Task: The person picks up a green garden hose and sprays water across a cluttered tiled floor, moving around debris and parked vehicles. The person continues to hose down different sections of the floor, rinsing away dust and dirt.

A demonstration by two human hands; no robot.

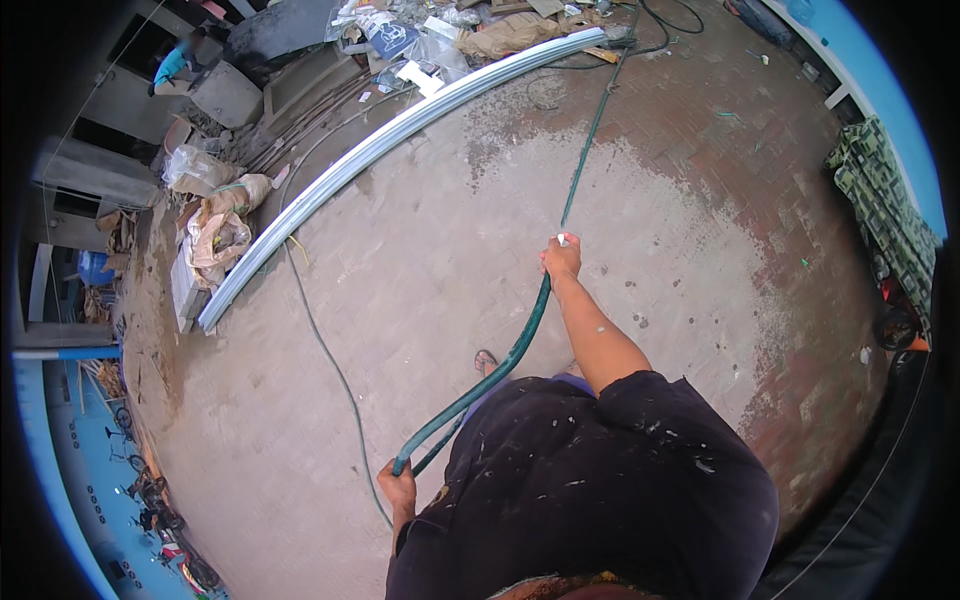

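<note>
A green hose [522,343] runs slackly between my two hands. My right hand [562,259], arm stretched forward, is closed around it. Beyond that hand the hose goes on as a straight, narrower-looking line toward the far side of the yard. A small white patch shows by the right thumb. Down by my left hip, my left hand [398,486] is also closed on the hose, which bends there and doubles back toward my dark, paint-spotted shirt [600,480]. Past the shirt its course is hidden.
Long pale metal profiles [400,128] lie across the far left. A thin hose or cable [335,365] trails over the paving on my left. Filled sacks [220,225] and rubbish [430,45] lie beyond. Another person [177,62] is far left. Motorbikes [165,515] stand left, a patterned cover [880,200] right.
</note>
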